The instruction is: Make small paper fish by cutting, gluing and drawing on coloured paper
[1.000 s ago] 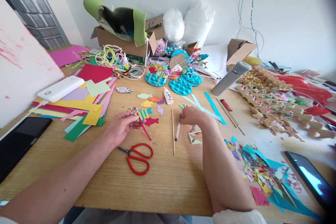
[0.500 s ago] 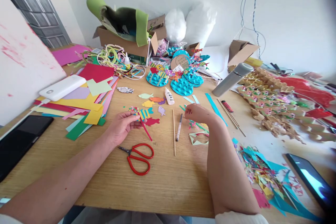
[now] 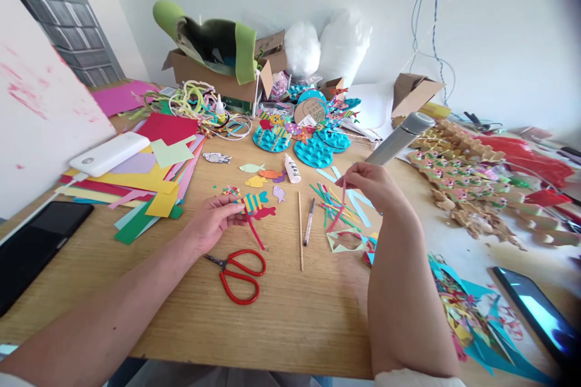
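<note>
Between the fingers of my left hand (image 3: 216,217) is a blue and yellow striped paper fish (image 3: 253,201), with a dark pink paper strip (image 3: 255,233) hanging below it. My right hand (image 3: 365,180) pinches a pink paper strip (image 3: 342,205) above a pile of thin coloured paper strips (image 3: 327,198). Beside the striped fish lie a red paper fish (image 3: 265,213), a yellow paper fish (image 3: 256,181) and a lilac paper fish (image 3: 279,194). Red-handled scissors (image 3: 240,275) rest on the table below my left hand.
A wooden stick (image 3: 300,230) and a pen (image 3: 309,222) lie between my hands. Behind them stands a glue bottle (image 3: 292,169). Stacked coloured paper (image 3: 167,127) is at left; a grey flask (image 3: 402,137) and paper scraps (image 3: 467,314) are at right. Blue egg-tray bases (image 3: 314,152) sit further back.
My right hand has risen from the strip pile and moved right, now with a pink strip hanging from its fingers. My left hand stays nearly still with the striped fish.
</note>
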{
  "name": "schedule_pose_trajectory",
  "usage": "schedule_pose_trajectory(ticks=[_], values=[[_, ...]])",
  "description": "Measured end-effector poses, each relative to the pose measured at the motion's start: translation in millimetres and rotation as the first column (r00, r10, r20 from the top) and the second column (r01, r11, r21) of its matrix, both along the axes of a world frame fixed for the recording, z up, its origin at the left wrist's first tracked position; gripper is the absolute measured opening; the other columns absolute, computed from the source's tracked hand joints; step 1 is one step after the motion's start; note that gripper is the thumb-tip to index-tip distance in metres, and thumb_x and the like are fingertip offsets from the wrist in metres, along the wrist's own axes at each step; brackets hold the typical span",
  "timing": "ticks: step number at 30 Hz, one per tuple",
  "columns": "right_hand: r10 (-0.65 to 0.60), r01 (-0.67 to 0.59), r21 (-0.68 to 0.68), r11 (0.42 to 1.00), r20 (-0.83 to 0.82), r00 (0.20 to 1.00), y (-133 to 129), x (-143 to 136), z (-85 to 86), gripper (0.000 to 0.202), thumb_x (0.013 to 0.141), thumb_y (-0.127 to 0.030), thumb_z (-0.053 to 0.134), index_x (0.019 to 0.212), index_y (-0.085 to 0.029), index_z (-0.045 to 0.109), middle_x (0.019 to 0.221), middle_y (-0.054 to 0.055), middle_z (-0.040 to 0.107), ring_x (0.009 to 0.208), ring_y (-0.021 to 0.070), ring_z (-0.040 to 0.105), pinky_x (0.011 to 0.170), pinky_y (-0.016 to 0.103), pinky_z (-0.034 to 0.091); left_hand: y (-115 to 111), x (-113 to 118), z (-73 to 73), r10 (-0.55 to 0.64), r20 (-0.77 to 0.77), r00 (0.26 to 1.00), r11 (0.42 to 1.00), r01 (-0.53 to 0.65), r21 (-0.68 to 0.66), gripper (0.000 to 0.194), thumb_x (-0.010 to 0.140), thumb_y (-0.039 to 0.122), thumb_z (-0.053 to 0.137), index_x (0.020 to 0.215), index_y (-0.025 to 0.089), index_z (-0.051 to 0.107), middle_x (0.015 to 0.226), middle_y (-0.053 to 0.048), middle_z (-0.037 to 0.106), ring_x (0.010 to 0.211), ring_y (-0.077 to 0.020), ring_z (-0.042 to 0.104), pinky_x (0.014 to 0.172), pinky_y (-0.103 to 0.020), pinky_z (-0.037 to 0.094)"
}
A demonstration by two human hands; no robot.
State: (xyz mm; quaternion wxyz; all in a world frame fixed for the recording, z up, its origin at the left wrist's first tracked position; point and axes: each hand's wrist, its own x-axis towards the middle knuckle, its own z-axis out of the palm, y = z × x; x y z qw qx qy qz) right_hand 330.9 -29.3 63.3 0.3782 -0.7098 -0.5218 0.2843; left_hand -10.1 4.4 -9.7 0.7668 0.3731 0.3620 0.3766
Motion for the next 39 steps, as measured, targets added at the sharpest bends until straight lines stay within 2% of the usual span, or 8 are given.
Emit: schedule_pose_trajectory(ticks=[5,9,12,17,21,25,31,39], values=[[-0.011,0.028,0.108,0.994,-0.150,0.989,3.1,-11.8,3.0,0.013,0.073,-0.028,0.063,0.068,-0.020,0.055,0.065,0.004,0.065,0.065,0.0163,0.063,0.069,0.030,0.053,-1.6,1.4,-0.9,-0.008,0.035,0.999,1.000,0.008,0.009,0.019,0.062,0.020,0.084,0.079,0.013,0.076,0.082,-0.008,0.076,0.071,-0.0196,0.071,0.064,-0.028,0.055],[0.165,-0.161,0.035,0.986,-0.202,0.965,12.1,-56.2,0.1,0.013,0.072,-0.029,0.063,0.070,-0.020,0.054,0.062,0.002,0.064,0.061,0.0150,0.062,0.067,0.030,0.054,-3.0,2.3,0.5,0.025,0.114,0.993,0.999,-0.022,-0.024,0.015,0.060,0.017,0.085,0.072,0.014,0.075,0.079,-0.007,0.076,0.073,-0.0209,0.072,0.070,-0.032,0.055],[0.293,-0.319,-0.027,0.947,-0.329,0.898,15.6,-97.6,-5.9,0.014,0.072,-0.028,0.063,0.070,-0.021,0.052,0.066,0.004,0.069,0.068,0.0177,0.068,0.070,0.032,0.055,-3.2,1.4,5.6,0.050,0.240,0.969,0.998,-0.042,-0.039,0.012,0.061,0.013,0.083,0.070,0.016,0.074,0.082,-0.006,0.076,0.085,-0.0237,0.072,0.083,-0.037,0.054],[0.376,-0.435,-0.016,0.900,-0.476,0.795,14.3,-139.4,-17.7,0.016,0.072,-0.030,0.066,0.073,-0.020,0.053,0.064,0.002,0.072,0.060,0.0154,0.067,0.061,0.029,0.053,-3.8,0.4,12.1,0.039,0.347,0.937,0.999,-0.036,-0.017,0.010,0.062,0.012,0.081,0.068,0.017,0.074,0.084,-0.004,0.075,0.095,-0.0235,0.070,0.097,-0.041,0.048],[0.362,-0.408,0.009,0.913,-0.478,0.800,14.0,-151.6,-27.3,0.023,0.071,-0.038,0.071,0.075,-0.021,0.055,0.061,0.000,0.069,0.056,0.0154,0.066,0.056,0.028,0.050,-2.9,1.7,9.0,-0.001,0.331,0.944,0.999,-0.011,0.034,0.009,0.062,0.014,0.081,0.068,0.017,0.074,0.080,-0.004,0.074,0.089,-0.0217,0.069,0.094,-0.040,0.049],[0.328,-0.349,0.054,0.936,-0.495,0.804,12.1,-158.5,-36.7,0.029,0.069,-0.042,0.072,0.080,-0.021,0.054,0.059,-0.003,0.066,0.053,0.0149,0.064,0.055,0.029,0.051,-1.1,1.6,6.0,0.037,0.333,0.942,0.999,-0.046,0.019,0.011,0.062,0.013,0.081,0.068,0.017,0.073,0.082,-0.003,0.074,0.087,-0.0189,0.069,0.094,-0.039,0.050],[0.333,-0.340,0.060,0.939,-0.410,0.849,3.2,-162.3,-47.0,0.027,0.073,-0.033,0.063,0.094,-0.022,0.050,0.057,-0.005,0.063,0.052,0.0148,0.062,0.054,0.028,0.050,-2.0,1.2,8.7,-0.021,0.269,0.963,0.997,-0.001,0.081,0.007,0.065,0.016,0.080,0.070,0.014,0.075,0.085,-0.006,0.075,0.089,-0.0209,0.070,0.090,-0.035,0.051],[0.309,-0.305,0.077,0.949,-0.414,0.856,-2.4,-164.4,-51.8,0.027,0.070,-0.030,0.063,0.093,-0.021,0.052,0.060,-0.005,0.063,0.055,0.0156,0.065,0.055,0.027,0.049,-2.9,2.5,8.3,0.004,0.269,0.963,0.998,-0.021,0.060,0.011,0.063,0.016,0.081,0.071,0.014,0.073,0.084,-0.007,0.076,0.092,-0.0256,0.072,0.096,-0.043,0.051]])
